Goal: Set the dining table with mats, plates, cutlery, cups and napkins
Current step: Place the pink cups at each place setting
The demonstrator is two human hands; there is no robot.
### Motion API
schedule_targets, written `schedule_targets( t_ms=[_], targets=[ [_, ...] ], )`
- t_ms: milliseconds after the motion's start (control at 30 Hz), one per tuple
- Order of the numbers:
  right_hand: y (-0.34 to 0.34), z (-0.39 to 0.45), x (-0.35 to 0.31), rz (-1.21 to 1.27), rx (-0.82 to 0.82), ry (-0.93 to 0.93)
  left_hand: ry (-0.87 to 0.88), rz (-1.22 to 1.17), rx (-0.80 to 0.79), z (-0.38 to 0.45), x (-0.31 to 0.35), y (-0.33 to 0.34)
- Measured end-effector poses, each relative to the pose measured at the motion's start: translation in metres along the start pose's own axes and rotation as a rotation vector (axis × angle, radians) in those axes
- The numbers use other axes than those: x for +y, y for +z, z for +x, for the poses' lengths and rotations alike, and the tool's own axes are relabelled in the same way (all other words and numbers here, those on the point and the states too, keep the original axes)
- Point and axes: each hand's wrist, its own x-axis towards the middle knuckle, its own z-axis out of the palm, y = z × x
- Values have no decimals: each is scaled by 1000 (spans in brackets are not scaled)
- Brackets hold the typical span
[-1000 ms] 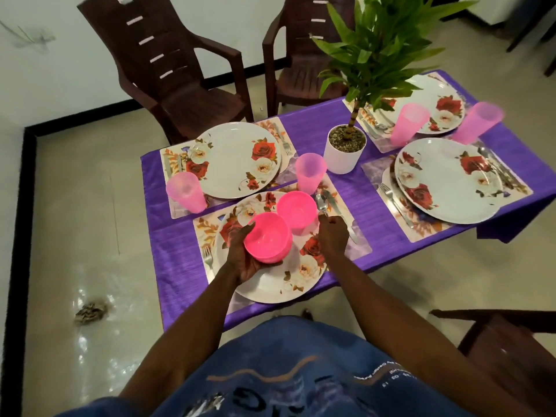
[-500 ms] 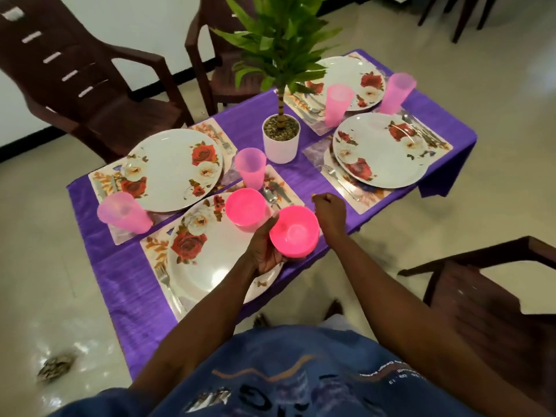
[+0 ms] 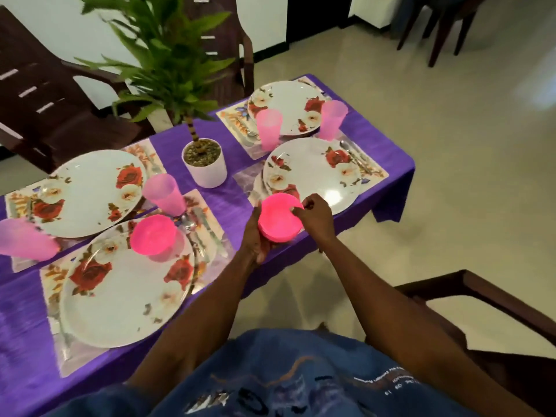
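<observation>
My left hand (image 3: 255, 236) holds a stack of bright pink bowls (image 3: 278, 219) from below, just above the table's near edge and next to the near right plate (image 3: 316, 176). My right hand (image 3: 316, 215) pinches the rim of the top bowl. Another pink bowl (image 3: 153, 234) sits on the near left plate (image 3: 120, 290). Floral plates lie on mats, with the far left plate (image 3: 90, 188) and far right plate (image 3: 288, 106) behind. Pale pink cups (image 3: 164, 194) (image 3: 268, 129) (image 3: 332, 118) (image 3: 25, 239) stand beside the plates. Cutlery (image 3: 204, 230) lies on the mat right of the near left plate.
A potted plant in a white pot (image 3: 204, 167) stands mid-table on the purple cloth (image 3: 231, 203). Dark brown chairs (image 3: 45, 94) (image 3: 496, 314) stand behind the table and at my right. Tiled floor (image 3: 451, 145) spreads to the right.
My left hand carried the pink bowl stack rightward from above the near left plate to beside the near right plate. My right hand moved with it and now pinches the top bowl's rim.
</observation>
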Motion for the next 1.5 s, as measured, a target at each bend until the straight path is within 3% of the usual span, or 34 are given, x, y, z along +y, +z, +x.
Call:
schedule_targets(
  t_ms=[200, 633, 833, 933, 1067, 1200, 1433, 1500],
  targets=[
    [-58, 33, 16, -19, 17, -57, 58, 33, 84, 26, -25, 61],
    [-85, 118, 9, -86, 48, -53, -5, 19, 234, 105, -13, 115],
    [-105, 176, -14, 34, 117, -50, 15, -14, 311, 166, 8, 133],
    [-109, 200, -23, 108, 156, -54, 149, -40, 351, 172, 16, 130],
    [-104, 222, -20, 151, 81, 69, 257, -80, 514, 176, 26, 122],
    [-91, 236, -4, 117, -23, 147, 258, -96, 610, 181, 29, 117],
    [-78, 256, 11, 96, -142, 239, 253, -12, 651, 178, 30, 123],
    [-77, 262, 13, 101, -157, 240, 200, -80, 622, 177, 29, 126]
  ],
)
